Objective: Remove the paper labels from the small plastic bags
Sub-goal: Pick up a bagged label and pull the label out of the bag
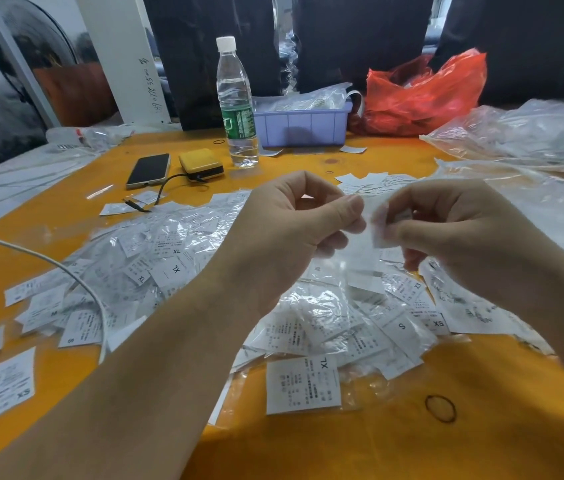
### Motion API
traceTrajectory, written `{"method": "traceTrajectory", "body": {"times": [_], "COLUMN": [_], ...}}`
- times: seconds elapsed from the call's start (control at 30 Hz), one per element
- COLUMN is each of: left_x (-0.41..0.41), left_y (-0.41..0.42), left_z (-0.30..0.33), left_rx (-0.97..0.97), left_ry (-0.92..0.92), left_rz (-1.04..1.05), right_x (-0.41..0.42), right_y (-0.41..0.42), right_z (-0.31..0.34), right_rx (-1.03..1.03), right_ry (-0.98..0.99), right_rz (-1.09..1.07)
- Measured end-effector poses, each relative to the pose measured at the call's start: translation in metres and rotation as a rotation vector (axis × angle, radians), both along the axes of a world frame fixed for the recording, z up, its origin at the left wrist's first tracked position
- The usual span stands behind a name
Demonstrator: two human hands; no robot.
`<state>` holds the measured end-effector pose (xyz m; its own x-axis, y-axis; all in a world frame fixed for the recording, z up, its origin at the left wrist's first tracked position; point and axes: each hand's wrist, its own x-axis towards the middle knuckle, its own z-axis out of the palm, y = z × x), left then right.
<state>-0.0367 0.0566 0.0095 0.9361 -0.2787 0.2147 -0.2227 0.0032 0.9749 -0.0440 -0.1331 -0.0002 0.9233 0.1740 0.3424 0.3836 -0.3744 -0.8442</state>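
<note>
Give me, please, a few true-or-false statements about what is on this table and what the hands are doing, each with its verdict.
1. Both hands hold one small plastic bag between them. True: the left hand and right hand pinch it above the pile.
2. The water bottle has no cap. False: a white cap is on it.
3. The phone lies screen up beside a yellow power bank. True.
4. The purple tray sits at the near table edge. False: it sits at the far side, behind the bottle.
5. The red plastic bag lies left of the tray. False: it lies to its right.
</note>
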Motion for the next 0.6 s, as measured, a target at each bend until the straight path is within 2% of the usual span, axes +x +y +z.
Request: {"method": "traceTrajectory", "body": {"times": [0.27, 0.4, 0.6], "left_x": [-0.0027, -0.0018, -0.0020], "left_y": [-0.0039, -0.0043, -0.0043], "left_z": [-0.0030, -0.0034, -0.0045], "left_rx": [0.124, 0.133, 0.139], "left_ry": [-0.102, -0.109, -0.111], "left_rz": [-0.006, -0.014, -0.024], "right_x": [-0.0019, -0.0012, -0.0003], "right_y": [0.0004, -0.0007, -0.0010], "right_z": [0.0038, 0.0034, 0.0023], "right_rx": [0.339, 0.351, 0.361], "right_ry": [0.014, 0.033, 0.039], "right_rz": [0.079, 0.158, 0.156]}}
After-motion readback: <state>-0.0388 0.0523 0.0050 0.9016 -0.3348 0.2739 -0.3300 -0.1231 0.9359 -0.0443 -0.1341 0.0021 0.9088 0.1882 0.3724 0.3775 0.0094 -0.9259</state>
